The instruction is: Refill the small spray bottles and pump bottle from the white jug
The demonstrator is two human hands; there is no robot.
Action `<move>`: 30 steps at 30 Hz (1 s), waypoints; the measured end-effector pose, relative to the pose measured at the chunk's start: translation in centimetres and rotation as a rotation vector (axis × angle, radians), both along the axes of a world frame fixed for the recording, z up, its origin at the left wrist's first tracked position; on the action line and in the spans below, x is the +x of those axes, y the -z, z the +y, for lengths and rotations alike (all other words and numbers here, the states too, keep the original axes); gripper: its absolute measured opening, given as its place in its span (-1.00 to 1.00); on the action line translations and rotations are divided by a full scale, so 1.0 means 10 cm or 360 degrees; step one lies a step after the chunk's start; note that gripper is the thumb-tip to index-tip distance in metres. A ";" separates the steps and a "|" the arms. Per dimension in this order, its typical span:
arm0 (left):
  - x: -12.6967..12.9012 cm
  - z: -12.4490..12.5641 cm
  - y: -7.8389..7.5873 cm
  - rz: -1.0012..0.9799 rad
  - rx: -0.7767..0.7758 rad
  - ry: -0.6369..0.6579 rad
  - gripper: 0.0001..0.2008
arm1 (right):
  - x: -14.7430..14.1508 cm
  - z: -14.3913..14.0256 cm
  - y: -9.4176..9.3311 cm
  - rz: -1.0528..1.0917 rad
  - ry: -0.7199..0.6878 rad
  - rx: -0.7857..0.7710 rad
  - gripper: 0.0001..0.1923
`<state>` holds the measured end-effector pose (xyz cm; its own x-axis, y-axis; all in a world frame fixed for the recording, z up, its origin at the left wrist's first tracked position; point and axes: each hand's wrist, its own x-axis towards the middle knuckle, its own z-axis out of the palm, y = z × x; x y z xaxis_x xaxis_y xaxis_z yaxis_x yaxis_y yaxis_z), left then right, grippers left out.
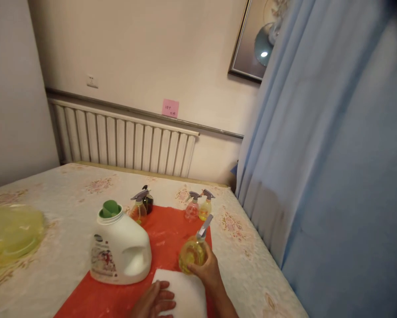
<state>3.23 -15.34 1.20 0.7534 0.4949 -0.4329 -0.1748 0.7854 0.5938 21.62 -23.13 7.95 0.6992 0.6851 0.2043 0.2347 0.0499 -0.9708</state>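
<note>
My right hand [208, 270] grips a small round spray bottle [192, 253] of yellow liquid with a grey trigger head, held tilted just above the red mat [167, 229]. My left hand [154, 302] lies flat with fingers together on a white folded cloth [188, 295] at the near end of the mat. A large white detergent jug [120, 251] with a green open spout stands to the left of both hands.
Several more small spray bottles stand at the mat's far end: an orange one [139, 209], a dark one [148, 201], a pink one [192, 208], a yellow one [205, 207]. A yellow plastic lid [9, 232] lies far left. A blue curtain [318, 168] hangs right; a radiator [125, 143] behind.
</note>
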 end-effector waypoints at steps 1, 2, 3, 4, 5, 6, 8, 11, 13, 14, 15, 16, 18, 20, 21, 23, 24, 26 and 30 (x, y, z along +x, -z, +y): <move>-0.01 -0.04 -0.08 -0.0086 -0.0065 0.0065 -0.46 | -0.12 -0.07 -0.04 0.0043 -0.0130 0.0032 -0.29; -0.01 -0.08 -0.16 -0.0200 -0.0116 0.0125 -0.45 | -0.23 -0.14 -0.09 0.0083 -0.0254 0.0057 -0.32; -0.02 -0.13 -0.23 -0.0315 -0.0154 0.0199 -0.45 | -0.33 -0.20 -0.13 0.0119 -0.0352 0.0076 -0.35; -0.02 -0.18 -0.29 -0.0436 -0.0183 0.0246 -0.45 | -0.42 -0.26 -0.17 0.0152 -0.0430 0.0093 -0.37; -0.02 -0.23 -0.34 -0.0548 -0.0213 0.0284 -0.44 | -0.50 -0.30 -0.20 0.0180 -0.0502 0.0107 -0.36; -0.02 -0.28 -0.38 -0.0630 -0.0261 0.0320 -0.44 | -0.57 -0.35 -0.23 0.0204 -0.0558 0.0113 -0.34; -0.02 -0.36 -0.41 -0.0722 -0.0354 0.0326 -0.45 | -0.68 -0.42 -0.27 0.0230 -0.0623 0.0090 -0.23; -0.03 -0.46 -0.41 -0.0731 -0.0445 0.0251 -0.47 | -0.77 -0.50 -0.33 0.0224 -0.0617 -0.0002 -0.09; -0.04 -0.50 -0.39 -0.0711 -0.0463 0.0202 -0.49 | -0.80 -0.53 -0.36 0.0198 -0.0628 -0.0017 -0.08; -0.05 -0.51 -0.39 -0.0694 -0.0464 0.0182 -0.50 | -0.81 -0.55 -0.37 0.0191 -0.0657 -0.0002 -0.08; -0.06 -0.52 -0.39 -0.0678 -0.0457 0.0157 -0.52 | -0.81 -0.56 -0.38 0.0199 -0.0693 0.0022 -0.09; -0.07 -0.53 -0.40 -0.0662 -0.0443 0.0125 -0.54 | -0.82 -0.57 -0.39 0.0224 -0.0722 0.0049 -0.08; -0.08 -0.54 -0.41 -0.0630 -0.0395 0.0066 -0.54 | -0.83 -0.58 -0.42 0.0297 -0.0692 0.0125 -0.10; -0.09 -0.56 -0.41 -0.0599 -0.0334 0.0029 -0.52 | -0.84 -0.57 -0.45 0.0334 -0.0523 0.0220 -0.20; -0.09 -0.57 -0.41 -0.0582 -0.0312 0.0022 -0.50 | -0.85 -0.57 -0.47 0.0318 -0.0409 0.0254 -0.29; -0.09 -0.59 -0.38 -0.0550 -0.0303 -0.0001 -0.51 | -0.88 -0.55 -0.51 0.0241 -0.0222 0.0265 -0.47; -0.08 -0.60 -0.37 -0.0534 -0.0313 -0.0015 -0.51 | -0.91 -0.55 -0.53 0.0194 -0.0164 0.0241 -0.54; -0.08 -0.62 -0.33 -0.0505 -0.0343 -0.0037 -0.53 | -0.95 -0.54 -0.54 0.0105 -0.0074 0.0169 -0.68; -0.09 -0.66 -0.30 -0.0484 -0.0359 -0.0029 -0.55 | -1.00 -0.52 -0.51 0.0018 0.0110 0.0066 -0.83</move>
<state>2.36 -21.92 4.19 0.8562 0.4272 -0.2905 -0.3314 0.8856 0.3254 11.59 -28.36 13.04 0.7468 0.6263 0.2236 0.2282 0.0744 -0.9708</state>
